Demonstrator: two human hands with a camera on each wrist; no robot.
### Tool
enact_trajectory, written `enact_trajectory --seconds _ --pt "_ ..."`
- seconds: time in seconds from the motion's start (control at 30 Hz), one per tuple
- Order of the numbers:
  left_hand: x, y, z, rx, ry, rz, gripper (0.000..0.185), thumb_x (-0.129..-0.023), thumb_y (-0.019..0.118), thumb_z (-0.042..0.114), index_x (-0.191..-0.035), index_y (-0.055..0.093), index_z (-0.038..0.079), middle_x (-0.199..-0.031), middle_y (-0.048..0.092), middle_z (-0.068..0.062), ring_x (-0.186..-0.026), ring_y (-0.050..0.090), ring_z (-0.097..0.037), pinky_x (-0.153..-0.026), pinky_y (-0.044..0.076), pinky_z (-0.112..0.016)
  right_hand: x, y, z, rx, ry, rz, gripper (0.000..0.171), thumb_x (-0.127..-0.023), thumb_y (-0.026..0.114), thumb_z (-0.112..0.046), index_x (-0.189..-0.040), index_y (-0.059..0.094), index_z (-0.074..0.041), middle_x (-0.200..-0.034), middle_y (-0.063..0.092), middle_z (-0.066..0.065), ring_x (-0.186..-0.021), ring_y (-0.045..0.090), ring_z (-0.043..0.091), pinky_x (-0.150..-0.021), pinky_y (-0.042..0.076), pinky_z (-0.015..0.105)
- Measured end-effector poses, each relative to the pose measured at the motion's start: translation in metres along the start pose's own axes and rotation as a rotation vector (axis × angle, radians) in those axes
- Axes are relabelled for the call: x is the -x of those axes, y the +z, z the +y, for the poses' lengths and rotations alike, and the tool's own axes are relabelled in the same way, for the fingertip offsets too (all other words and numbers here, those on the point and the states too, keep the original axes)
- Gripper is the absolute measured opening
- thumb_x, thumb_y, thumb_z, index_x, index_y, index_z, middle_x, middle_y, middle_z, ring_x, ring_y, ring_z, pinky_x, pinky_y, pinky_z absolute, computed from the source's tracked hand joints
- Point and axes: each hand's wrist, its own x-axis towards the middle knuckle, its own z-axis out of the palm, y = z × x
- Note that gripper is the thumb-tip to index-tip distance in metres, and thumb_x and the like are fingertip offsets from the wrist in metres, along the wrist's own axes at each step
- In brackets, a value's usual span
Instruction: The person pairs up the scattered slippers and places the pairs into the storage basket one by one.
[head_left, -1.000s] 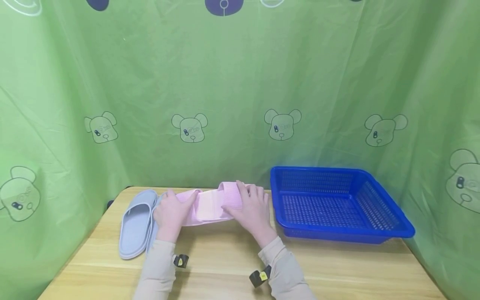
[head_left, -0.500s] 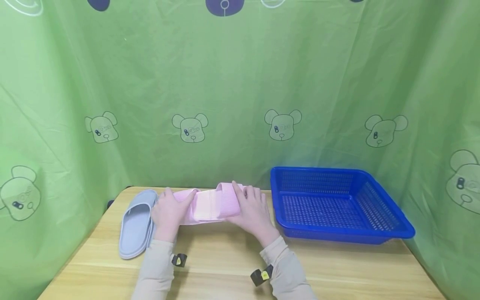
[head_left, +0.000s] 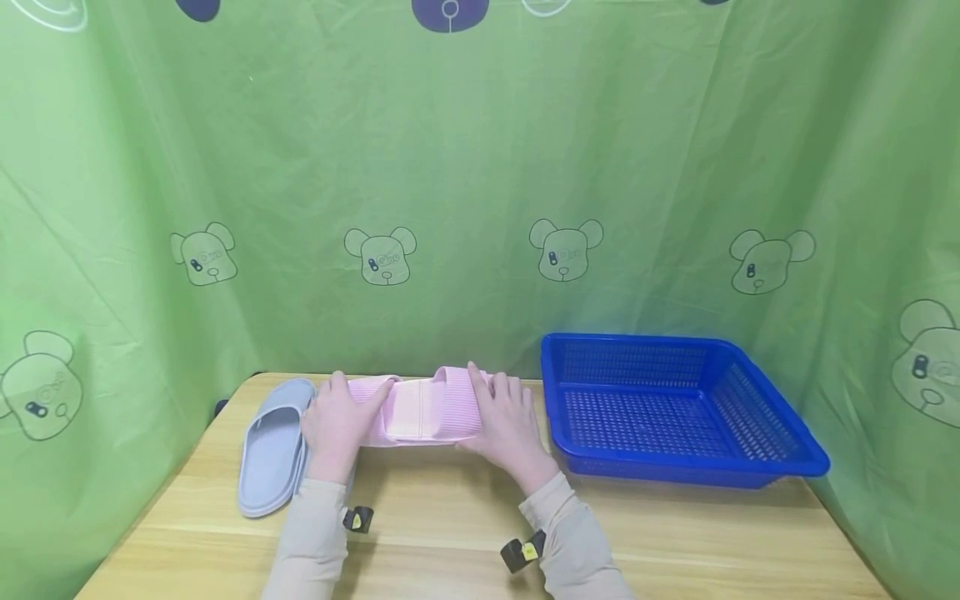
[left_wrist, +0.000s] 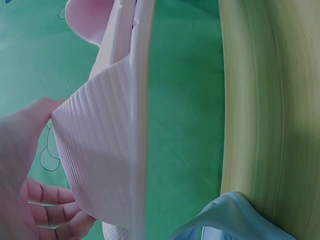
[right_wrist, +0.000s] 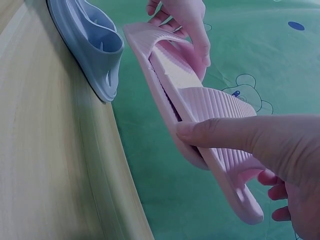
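Note:
A pair of pink ribbed slippers (head_left: 417,410) is held up between both hands, clear of the table in the wrist views. The two are laid against each other with their straps at opposite ends, a thin dark gap showing between the soles in the right wrist view. My left hand (head_left: 333,427) grips the left end, thumb at the strap's edge (left_wrist: 95,145). At the other end my right hand (head_left: 512,427) holds the slippers, its thumb pressed along the sole edges (right_wrist: 220,134) and its fingers curled behind.
Light blue slippers (head_left: 272,462) stand on the table's left side, partly behind my left hand. A blue perforated plastic basket (head_left: 693,469) sits at the right rear of the wooden table (head_left: 435,533). A green curtain (head_left: 480,167) hangs behind.
Both hands and the pink slippers have shifted slightly left. The right hand's thumb has moved down from the strap to the near sole edge. The basket and blue slippers have stayed put.

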Motion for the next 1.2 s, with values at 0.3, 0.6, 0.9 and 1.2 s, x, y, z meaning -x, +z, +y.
enact_trajectory --seconds 0.3,0.6,0.9,1.2 --pt "0.0002 -0.0010 0.0003 0.001 0.015 0.010 0.081 -0.074 0.059 0.080 -0.099 0.054 0.003 -0.093 0.061 -0.019 -0.083 0.062 -0.039 -0.067 0.049 -0.049 -0.0005 -0.0003 -0.0007 -0.036 0.028 -0.003 0.124 -0.050 0.093 -0.051 -0.152 0.032 -0.019 -0.116 0.046 0.011 -0.113 0.039 0.029 -0.096 0.038 0.043" --pt "0.0002 -0.0005 -0.0001 0.013 0.024 0.047 0.079 -0.072 0.061 0.079 -0.096 0.052 0.003 -0.088 0.060 -0.018 -0.079 0.062 -0.038 -0.064 0.048 -0.047 -0.0013 0.0018 0.0021 -0.050 -0.019 0.019 0.121 -0.050 0.093 -0.049 -0.150 0.035 -0.015 -0.161 0.018 0.016 -0.149 0.013 0.037 -0.121 0.014 0.057" --pt "0.0006 0.0009 0.0010 0.000 0.032 0.070 0.082 -0.073 0.058 0.081 -0.097 0.053 0.003 -0.089 0.060 -0.017 -0.079 0.061 -0.036 -0.064 0.048 -0.046 -0.0023 0.0051 0.0016 -0.063 -0.082 0.010 0.121 -0.053 0.092 -0.048 -0.149 0.031 -0.005 -0.156 0.034 0.014 -0.151 0.017 0.032 -0.123 0.016 0.054" --pt "0.0006 0.0024 0.0031 -0.009 0.028 0.033 0.086 -0.074 0.056 0.081 -0.104 0.052 0.001 -0.096 0.061 -0.019 -0.084 0.061 -0.037 -0.068 0.050 -0.046 -0.0019 0.0061 -0.0011 -0.070 -0.108 0.022 0.120 -0.054 0.092 -0.049 -0.148 0.033 -0.005 -0.148 0.043 0.015 -0.143 0.032 0.035 -0.118 0.027 0.056"
